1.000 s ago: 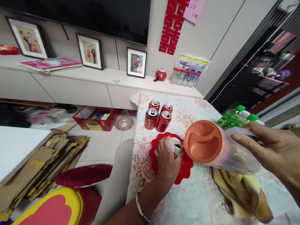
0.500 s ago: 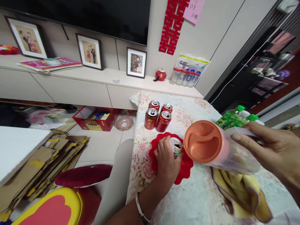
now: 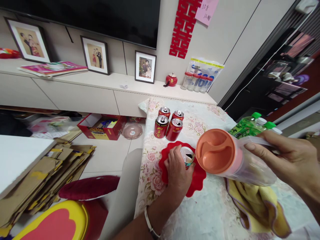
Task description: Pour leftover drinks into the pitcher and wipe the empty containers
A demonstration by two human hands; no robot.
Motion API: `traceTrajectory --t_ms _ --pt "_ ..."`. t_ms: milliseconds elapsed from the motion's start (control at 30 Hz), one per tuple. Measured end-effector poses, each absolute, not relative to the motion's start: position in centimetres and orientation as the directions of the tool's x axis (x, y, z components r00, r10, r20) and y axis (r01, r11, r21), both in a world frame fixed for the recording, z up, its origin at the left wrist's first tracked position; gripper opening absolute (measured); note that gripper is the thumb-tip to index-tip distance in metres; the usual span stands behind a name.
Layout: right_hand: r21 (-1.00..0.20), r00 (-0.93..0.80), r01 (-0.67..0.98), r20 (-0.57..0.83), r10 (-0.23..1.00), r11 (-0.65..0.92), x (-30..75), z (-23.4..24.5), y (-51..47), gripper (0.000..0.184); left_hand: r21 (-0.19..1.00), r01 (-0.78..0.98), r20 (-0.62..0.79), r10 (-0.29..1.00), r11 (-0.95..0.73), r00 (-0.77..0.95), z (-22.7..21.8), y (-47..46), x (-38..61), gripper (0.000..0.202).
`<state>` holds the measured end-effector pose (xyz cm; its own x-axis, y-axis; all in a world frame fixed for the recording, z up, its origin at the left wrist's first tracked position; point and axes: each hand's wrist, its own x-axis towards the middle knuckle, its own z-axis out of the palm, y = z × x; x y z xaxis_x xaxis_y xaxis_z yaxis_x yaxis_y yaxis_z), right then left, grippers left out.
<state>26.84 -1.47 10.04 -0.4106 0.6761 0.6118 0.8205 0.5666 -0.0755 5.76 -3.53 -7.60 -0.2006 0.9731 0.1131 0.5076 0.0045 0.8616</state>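
Note:
My left hand [image 3: 178, 171] is wrapped round an opened drink can [image 3: 187, 155] that stands on a red scalloped mat [image 3: 197, 180] on the table. My right hand [image 3: 287, 160] grips a clear plastic jug with an orange lid [image 3: 216, 151], tilted on its side so the lid hangs just right of the can's top. The jug's clear body [image 3: 252, 170] lies under my fingers. Four red cans [image 3: 168, 125] stand grouped just beyond the mat.
A floral tablecloth [image 3: 207, 213] covers the table. A yellow cloth [image 3: 257, 203] lies at the right, green-capped bottles [image 3: 247, 125] behind the jug. Cardboard sheets [image 3: 47, 176], a red box [image 3: 102, 128] and a red cushion [image 3: 90, 186] are on the floor at left.

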Motion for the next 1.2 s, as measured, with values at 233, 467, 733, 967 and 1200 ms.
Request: traceTrajectory --t_ms 233,467,733,967,1200 --pt "-0.062 -0.426 0.813 0.615 0.664 0.579 26.8 10.1 -1.5 0.047 0.869 0.494 0.114 0.971 0.004 -0.209 -7.7 -3.6 5.8 0.064" --pt "-0.049 -0.431 0.816 0.613 0.662 0.576 26.9 9.7 -1.4 0.05 0.874 0.485 0.113 0.972 0.002 -0.207 -7.6 -3.6 5.8 0.064" --pt "-0.012 -0.461 0.803 0.622 0.633 0.596 27.2 9.5 -1.3 0.049 0.87 0.492 0.114 0.971 0.004 -0.21 -7.6 -3.6 5.8 0.065" --pt "-0.01 -0.461 0.804 0.622 0.633 0.594 27.5 9.1 -1.3 0.047 0.873 0.488 0.111 0.972 0.004 -0.208 -7.6 -3.7 5.8 0.065" --pt "-0.018 -0.459 0.805 0.615 0.642 0.593 27.4 8.8 -1.3 0.047 0.876 0.482 0.11 0.97 0.01 -0.218 -7.6 -3.5 5.8 0.067"
